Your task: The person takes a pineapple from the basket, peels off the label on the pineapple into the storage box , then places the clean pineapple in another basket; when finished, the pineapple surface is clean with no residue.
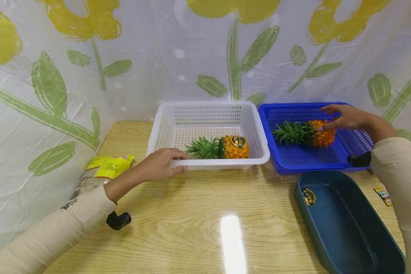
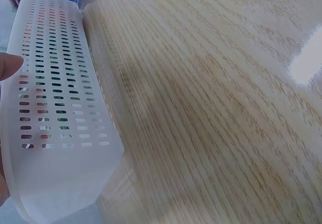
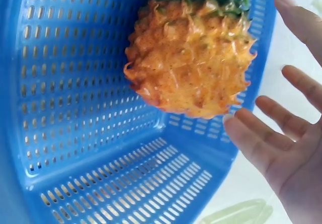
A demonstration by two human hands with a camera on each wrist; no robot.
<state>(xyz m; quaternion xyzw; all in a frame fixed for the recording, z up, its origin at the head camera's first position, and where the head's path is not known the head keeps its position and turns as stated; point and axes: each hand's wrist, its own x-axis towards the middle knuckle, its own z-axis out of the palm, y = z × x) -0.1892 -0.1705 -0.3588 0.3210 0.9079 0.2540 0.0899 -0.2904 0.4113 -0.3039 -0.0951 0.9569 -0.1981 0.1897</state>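
Note:
My left hand (image 1: 162,164) grips the near rim of a white plastic basket (image 1: 222,163) at its left corner, with the thumb (image 2: 9,65) outside the wall. In that basket a pineapple (image 1: 237,152) with a black label lies on its side, leaves to the left. My right hand (image 1: 351,118) hovers over a blue basket (image 1: 282,166) with its fingers spread. Another pineapple (image 3: 191,58) lies in the blue basket, its leaves also to the left. In the right wrist view the fingertips are close beside its orange body; whether they touch it I cannot tell.
A dark teal tub (image 1: 346,224) with a round label stands in front of the blue basket. Yellow packets (image 1: 113,166) lie left of the white basket. A small sachet (image 1: 383,196) is at the far right. A flower-patterned curtain (image 1: 150,57) hangs behind.

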